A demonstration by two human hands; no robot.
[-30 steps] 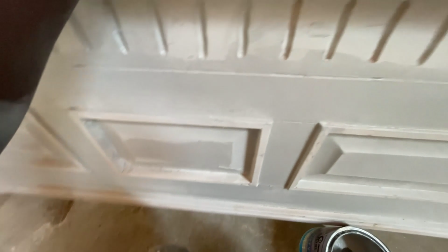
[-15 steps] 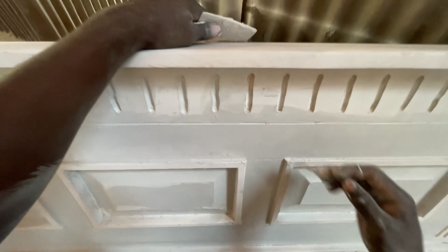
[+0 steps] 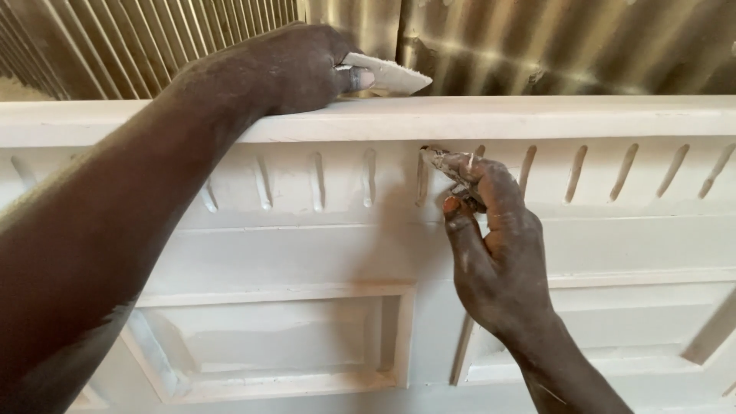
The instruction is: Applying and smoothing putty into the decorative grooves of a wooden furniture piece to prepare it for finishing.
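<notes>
Centrally: white panelled headboard (image 3: 322, 253). Left hand (image 3: 287, 69), top centre, clenched on white scraper (image 3: 391, 75) resting on top rail. Right hand (image 3: 494, 253) pinches small filler-coated tool (image 3: 445, 162) against a groove.

workshop | primed white panelled furniture piece (image 3: 475, 253) | corrugated metal wall (image 3: 552, 46)

White panelled board (image 3: 368, 253) fills the view, upright, a solid wall ahead. Its top rail (image 3: 537, 116) lies bare right of the left hand (image 3: 287, 69), which rests on it gripping a flat scraper (image 3: 387, 74). Corrugated metal sheet (image 3: 552, 46) close behind the rail. Right hand (image 3: 491, 245) covers one groove (image 3: 423, 178); grooves either side exposed. Recessed panel (image 3: 268, 337) below unobstructed.
</notes>
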